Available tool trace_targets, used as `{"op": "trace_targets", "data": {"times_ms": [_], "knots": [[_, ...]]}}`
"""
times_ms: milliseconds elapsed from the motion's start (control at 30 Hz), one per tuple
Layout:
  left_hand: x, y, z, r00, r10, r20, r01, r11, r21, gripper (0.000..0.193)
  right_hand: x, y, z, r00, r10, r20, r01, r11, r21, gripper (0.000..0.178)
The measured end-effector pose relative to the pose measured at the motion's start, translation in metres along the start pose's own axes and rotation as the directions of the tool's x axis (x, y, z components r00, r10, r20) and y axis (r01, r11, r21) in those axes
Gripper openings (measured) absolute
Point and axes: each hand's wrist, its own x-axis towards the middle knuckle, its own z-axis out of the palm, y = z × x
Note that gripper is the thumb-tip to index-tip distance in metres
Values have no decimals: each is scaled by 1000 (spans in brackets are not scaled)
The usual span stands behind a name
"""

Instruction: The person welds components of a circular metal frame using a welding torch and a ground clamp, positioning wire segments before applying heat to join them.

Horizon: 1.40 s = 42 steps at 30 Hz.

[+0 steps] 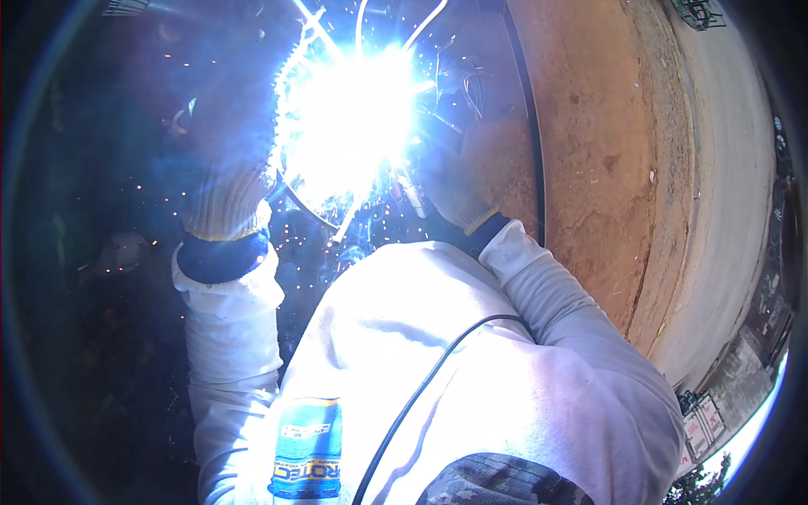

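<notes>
A blinding white-blue arc (353, 118) burns in front of me and washes out whatever is around it. Sparks (324, 231) scatter below and to its left. Left of the glare is my left hand (225, 198) in a knitted glove; its fingers are lost in dark and haze. My right hand (461, 195), also gloved, is close on the arc's right side, and its fingers cannot be made out. A short pale tube-like piece (411, 194) shows beside it; whether the hand grips this is hidden. A thin curved metal edge (307, 204) runs under the arc.
Several bright wires or rods (360, 25) stick out above the arc. A black cable (421, 383) crosses my white top (471, 387), which has a blue printed patch (307, 450). Brown ground (598, 168) lies to the right, past a dark curved edge (532, 109); pale paving (732, 168) lies beyond.
</notes>
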Motion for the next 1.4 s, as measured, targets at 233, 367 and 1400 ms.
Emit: {"op": "trace_targets", "data": {"times_ms": [233, 367, 1400], "knots": [[31, 3, 18, 998, -50, 44, 53, 996, -66, 38, 5, -4, -36, 987, 20, -160, 47, 915, 401, 34], [33, 15, 25, 993, -116, 18, 118, 983, -141, 39, 9, 4, -57, 976, 98, -194, -48, 967, 249, 35], [-9, -23, 17, 948, -257, -186, 164, 899, -405, 43, 254, -320, -171, 636, -498, -590, 674, 731, 109, 35]]}}
